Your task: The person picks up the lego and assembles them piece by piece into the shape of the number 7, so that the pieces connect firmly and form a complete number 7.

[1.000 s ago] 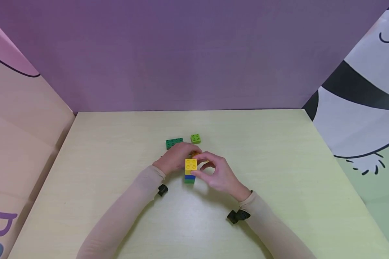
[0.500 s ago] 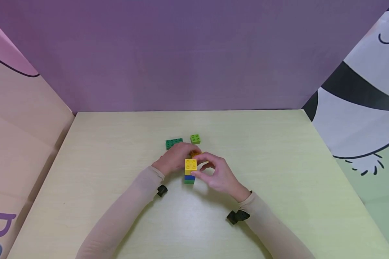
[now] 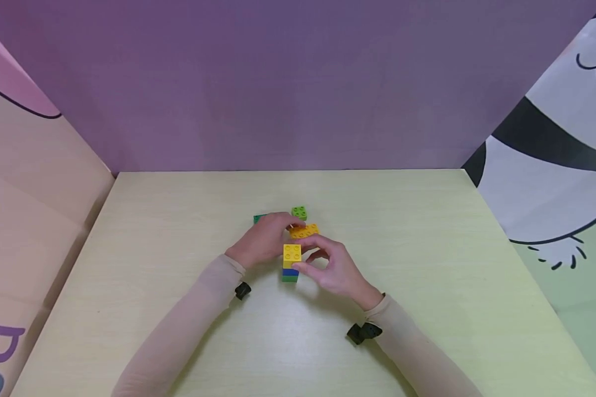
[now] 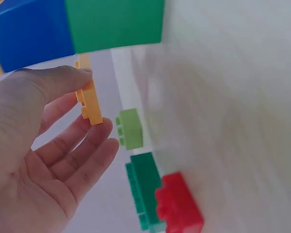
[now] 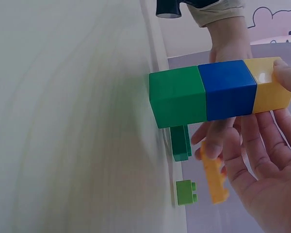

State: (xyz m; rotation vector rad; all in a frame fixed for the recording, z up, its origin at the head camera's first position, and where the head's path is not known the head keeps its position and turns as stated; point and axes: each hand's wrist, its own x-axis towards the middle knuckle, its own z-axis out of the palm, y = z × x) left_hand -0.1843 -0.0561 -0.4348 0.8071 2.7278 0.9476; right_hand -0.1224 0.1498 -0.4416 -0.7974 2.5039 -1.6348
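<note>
In the head view my right hand [image 3: 334, 266] grips the top of a small tower standing on the table: a yellow brick [image 3: 292, 253] over a blue brick [image 5: 228, 90] over a green brick [image 5: 178, 97]. Its thumb and fingers are on the yellow brick. Just behind the tower, my left hand [image 3: 267, 236] pinches a thin orange-yellow studded brick [image 3: 308, 230]. The left wrist view shows this thin brick held between thumb and fingers, raised off the table, its studs facing the palm side.
Beyond the hands on the pale table [image 3: 402, 248] lie a lime brick [image 3: 299, 212] and a dark green brick [image 3: 260, 218], partly covered by the left hand. A red brick [image 4: 182, 206] sits beside the dark green one. A purple wall [image 3: 288, 82] stands behind the table.
My left hand has shifted slightly up and left in the head view, and the thin orange-yellow brick shows much more. The right hand and tower stay in place.
</note>
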